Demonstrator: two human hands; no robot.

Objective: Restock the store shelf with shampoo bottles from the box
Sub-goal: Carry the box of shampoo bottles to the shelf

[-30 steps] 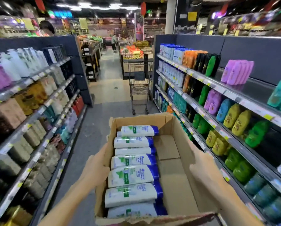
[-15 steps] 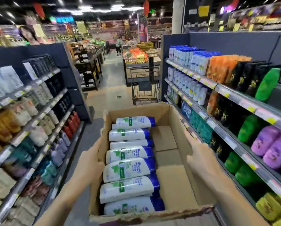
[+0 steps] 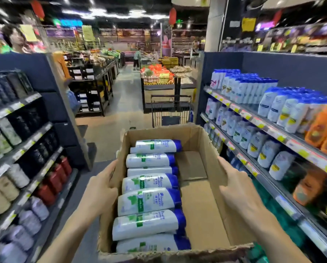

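Running along both sides of the aisle, two long shelf units frame the scene. The right shelf carries rows of white bottles with blue caps, and orange bottles stand at its near end. The left shelf holds dark, pale, red and lilac bottles, all blurred. Between them the grey floor leads to a produce stand far ahead. An empty shopping cart stands in the aisle just beyond the box.

The cardboard box is held up in the middle of the aisle, in front of the person, with its top open. Its left half is filled with a row of shampoo bottles. They lie on their sides, one behind another, white with a green mark, and their blue caps point to the right. About seven of them are visible. The right half of the box shows only bare cardboard, with a loose flap lying on the bottom at the far end.

The left hand presses flat against the outside of the left wall of the box, gripping it. The right hand grips the right wall at its upper edge, the fingers spread along the cardboard. Both forearms reach forward from the bottom of the view.
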